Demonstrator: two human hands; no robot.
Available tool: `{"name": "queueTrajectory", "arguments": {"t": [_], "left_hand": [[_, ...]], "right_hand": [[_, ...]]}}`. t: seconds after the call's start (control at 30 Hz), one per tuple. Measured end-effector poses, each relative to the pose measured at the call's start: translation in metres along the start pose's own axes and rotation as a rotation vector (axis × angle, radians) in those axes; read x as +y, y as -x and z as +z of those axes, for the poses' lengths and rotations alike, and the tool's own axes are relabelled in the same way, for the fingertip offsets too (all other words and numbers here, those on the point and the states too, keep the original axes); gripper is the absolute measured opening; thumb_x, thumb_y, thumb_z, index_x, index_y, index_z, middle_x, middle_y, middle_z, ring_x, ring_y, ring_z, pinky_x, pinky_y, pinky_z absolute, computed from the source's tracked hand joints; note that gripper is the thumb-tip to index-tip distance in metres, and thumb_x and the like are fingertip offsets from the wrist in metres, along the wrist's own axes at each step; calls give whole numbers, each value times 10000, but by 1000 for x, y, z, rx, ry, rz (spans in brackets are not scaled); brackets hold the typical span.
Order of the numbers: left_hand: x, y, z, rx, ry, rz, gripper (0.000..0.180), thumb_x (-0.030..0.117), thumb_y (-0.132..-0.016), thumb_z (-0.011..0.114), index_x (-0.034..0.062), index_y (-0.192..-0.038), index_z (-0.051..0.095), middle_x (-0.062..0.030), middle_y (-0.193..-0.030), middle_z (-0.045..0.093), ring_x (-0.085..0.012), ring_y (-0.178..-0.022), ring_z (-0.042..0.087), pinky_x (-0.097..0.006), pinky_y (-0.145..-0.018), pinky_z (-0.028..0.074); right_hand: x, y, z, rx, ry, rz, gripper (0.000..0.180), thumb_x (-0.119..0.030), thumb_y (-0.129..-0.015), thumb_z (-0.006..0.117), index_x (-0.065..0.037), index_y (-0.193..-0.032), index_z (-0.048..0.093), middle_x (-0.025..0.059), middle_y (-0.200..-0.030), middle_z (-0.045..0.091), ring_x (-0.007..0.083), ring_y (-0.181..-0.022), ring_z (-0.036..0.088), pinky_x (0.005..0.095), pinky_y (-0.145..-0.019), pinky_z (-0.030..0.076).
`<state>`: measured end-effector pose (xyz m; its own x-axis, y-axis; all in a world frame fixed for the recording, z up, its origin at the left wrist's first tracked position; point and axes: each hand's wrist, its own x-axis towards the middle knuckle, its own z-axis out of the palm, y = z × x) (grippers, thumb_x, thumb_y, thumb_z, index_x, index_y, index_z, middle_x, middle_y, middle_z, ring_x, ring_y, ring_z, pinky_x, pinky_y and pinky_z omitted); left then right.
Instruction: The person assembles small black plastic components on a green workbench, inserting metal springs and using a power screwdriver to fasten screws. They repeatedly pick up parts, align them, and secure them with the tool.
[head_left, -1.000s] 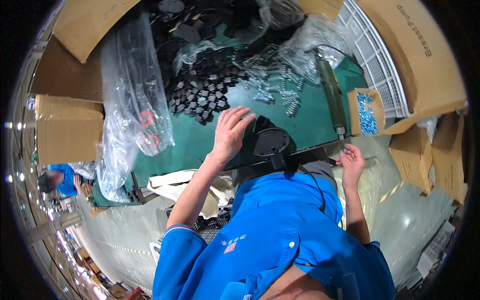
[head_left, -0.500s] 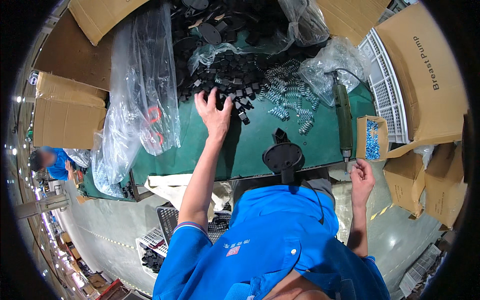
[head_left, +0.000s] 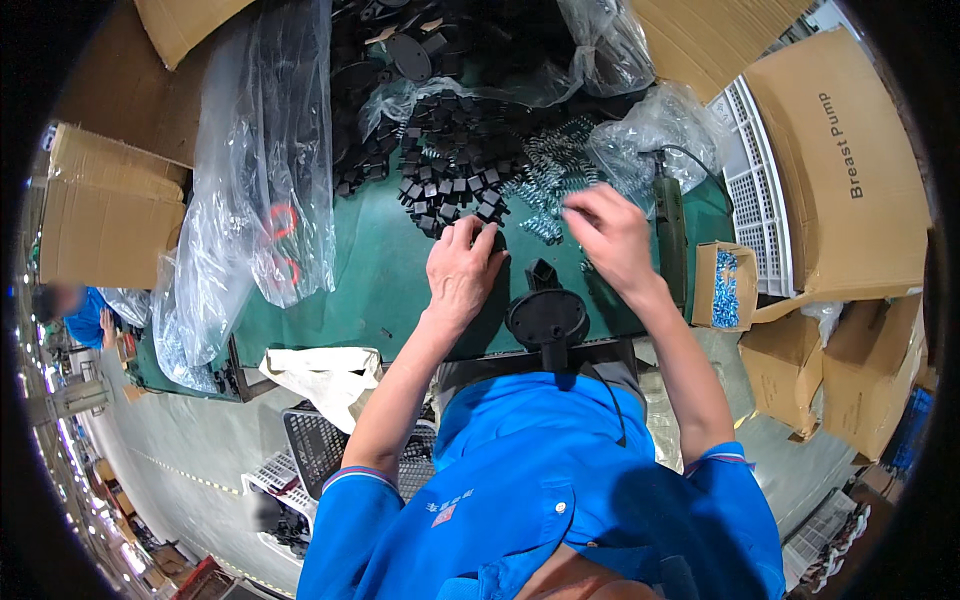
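Small black plastic pieces [head_left: 450,185] lie heaped on the green table [head_left: 380,280], and the left hand [head_left: 462,268] rests at the heap's near edge, fingers curled onto a piece — whether it actually grips one I cannot tell. The right hand [head_left: 610,238] hovers with fingers loosely spread over the metal springs [head_left: 545,175], just beyond a round black part [head_left: 546,315] on its stand — nothing plainly held.

A green workbench [head_left: 370,270] carries a heap of small black plastic parts [head_left: 450,180], metal springs [head_left: 550,175] beside them, clear plastic bags [head_left: 260,170] along its left edge, and a black round disc [head_left: 547,318] at its near edge.
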<state>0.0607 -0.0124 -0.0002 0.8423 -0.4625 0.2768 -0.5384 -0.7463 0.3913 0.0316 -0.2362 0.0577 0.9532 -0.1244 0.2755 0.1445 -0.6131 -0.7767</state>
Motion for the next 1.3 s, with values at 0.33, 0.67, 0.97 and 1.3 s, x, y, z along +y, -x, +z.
{"name": "queueTrajectory", "arguments": {"t": [0.33, 0.67, 0.97, 1.3], "left_hand": [[1, 23, -1, 222, 380, -148, 377, 132, -752, 799, 79, -1104, 676, -98, -1138, 618, -294, -988, 632, -373, -805, 537], [9, 42, -2, 278, 851, -320, 364, 5, -867, 674, 29, -1228, 639, -139, -1193, 653, -260, -1059, 667, -327, -896, 518], [27, 40, -1, 143, 1717, -632, 448, -48, -912, 600, -21, -1356, 544, -123, -1261, 630, -234, -1101, 662, -341, -901, 568], [33, 41, -7, 2, 1816, -655, 470, 57, -960, 617, -11, -1406, 485, -170, -1244, 636, -240, -1083, 669, -352, -891, 578]], "right_hand": [[34, -53, 87, -319, 599, -206, 124, -222, -853, 667, -123, -927, 666, 133, -888, 633, 339, -775, 680, 447, -641, 564], [39, -28, 35, 15, 150, -109, 153, -104, -880, 711, 7, -986, 719, 79, -845, 700, 124, -581, 626, 265, -553, 473], [30, -1, 12, 34, -303, 281, 145, -139, -934, 679, 2, -954, 708, 17, -752, 679, 77, -619, 621, 219, -501, 427], [4, 47, 11, -245, -234, 201, 167, -84, -871, 719, 33, -988, 703, 50, -809, 656, 90, -635, 611, 244, -565, 469]]}}
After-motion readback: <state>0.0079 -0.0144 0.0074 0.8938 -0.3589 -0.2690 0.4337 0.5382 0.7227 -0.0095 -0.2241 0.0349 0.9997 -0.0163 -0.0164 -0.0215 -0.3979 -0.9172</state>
